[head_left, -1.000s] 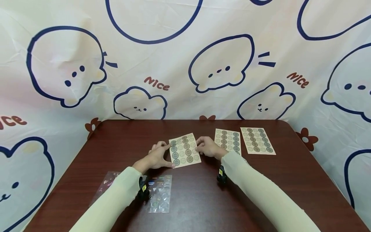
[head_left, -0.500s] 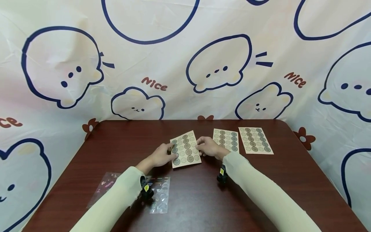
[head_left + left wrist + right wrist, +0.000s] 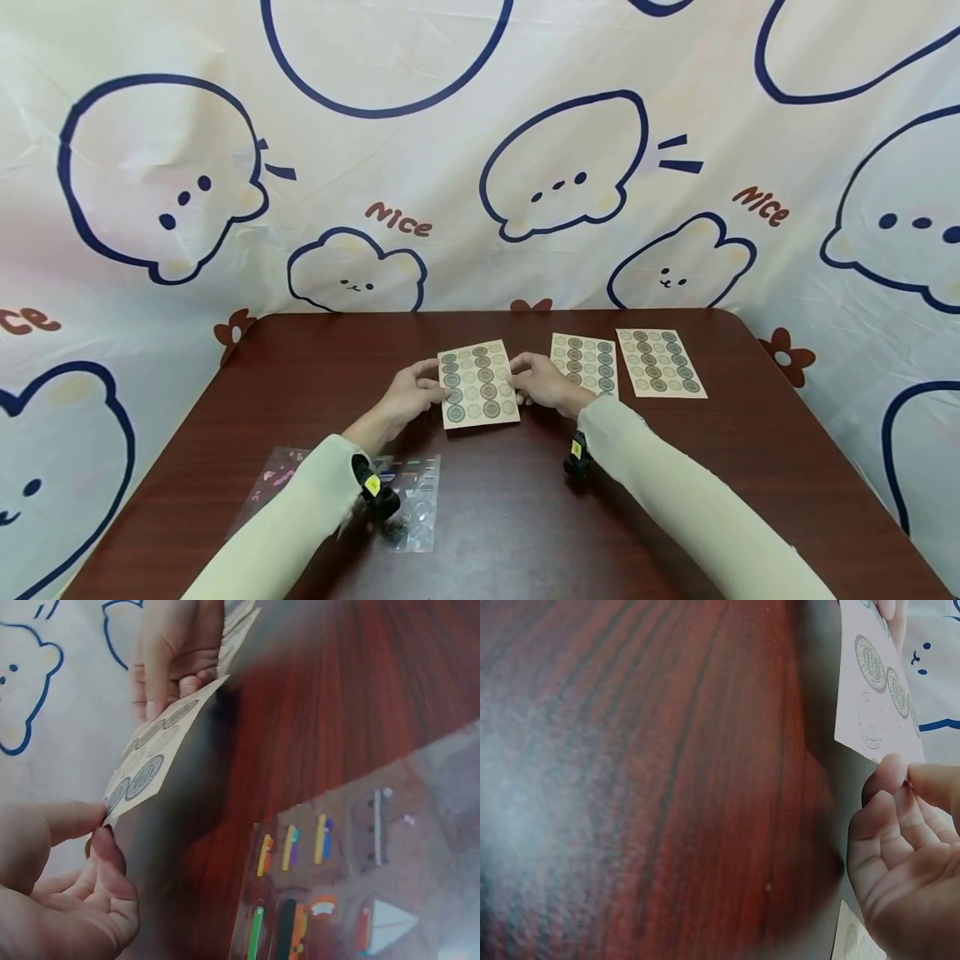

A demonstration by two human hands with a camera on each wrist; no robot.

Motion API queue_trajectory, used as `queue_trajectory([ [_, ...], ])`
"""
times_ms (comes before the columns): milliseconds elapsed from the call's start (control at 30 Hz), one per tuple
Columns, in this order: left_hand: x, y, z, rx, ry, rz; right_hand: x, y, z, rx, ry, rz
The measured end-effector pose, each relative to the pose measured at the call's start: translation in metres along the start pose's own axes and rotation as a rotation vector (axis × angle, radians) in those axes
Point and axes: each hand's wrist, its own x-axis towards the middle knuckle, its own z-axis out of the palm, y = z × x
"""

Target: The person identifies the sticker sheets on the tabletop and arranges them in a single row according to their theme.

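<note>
A cream sticker sheet (image 3: 480,385) printed with rows of round, coin-like stamps is held up between both hands, its lower edge raised off the table. My left hand (image 3: 403,398) pinches its left edge between thumb and fingers; the left wrist view shows the sheet (image 3: 154,754) edge-on and tilted. On the opposite side my right hand (image 3: 542,380) pinches the right edge, thumb against fingertips, as the right wrist view shows at the corner of the sheet (image 3: 874,697). Part of the left fingers is hidden behind the paper.
Two similar sticker sheets lie at the back right, one (image 3: 585,358) partly behind my right hand and another (image 3: 662,363) beyond it. A clear sticker sheet (image 3: 420,504) lies by my left wrist. Another clear sheet with pink bits (image 3: 272,483) is partly under the left sleeve.
The sticker sheet has come up from the table and turned slightly straighter. My left hand has changed from touching its left edge with spread fingers to pinching it. The right hand keeps its hold.
</note>
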Motion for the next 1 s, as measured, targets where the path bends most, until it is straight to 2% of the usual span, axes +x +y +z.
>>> queue_trajectory([
  [167, -0.001, 0.001, 0.002, 0.037, 0.041, 0.012, -0.004, 0.001, 0.001, 0.014, 0.002, -0.06],
  [433, -0.005, 0.0, 0.001, 0.146, 0.079, 0.099, -0.012, 0.0, 0.005, 0.032, 0.006, -0.135],
  [700, -0.017, 0.003, -0.006, 0.218, 0.053, 0.214, -0.021, -0.001, 0.01, 0.016, -0.014, -0.177],
  [1000, -0.024, -0.001, -0.007, 0.231, 0.048, 0.235, -0.028, 0.006, 0.017, 0.023, 0.007, -0.227],
])
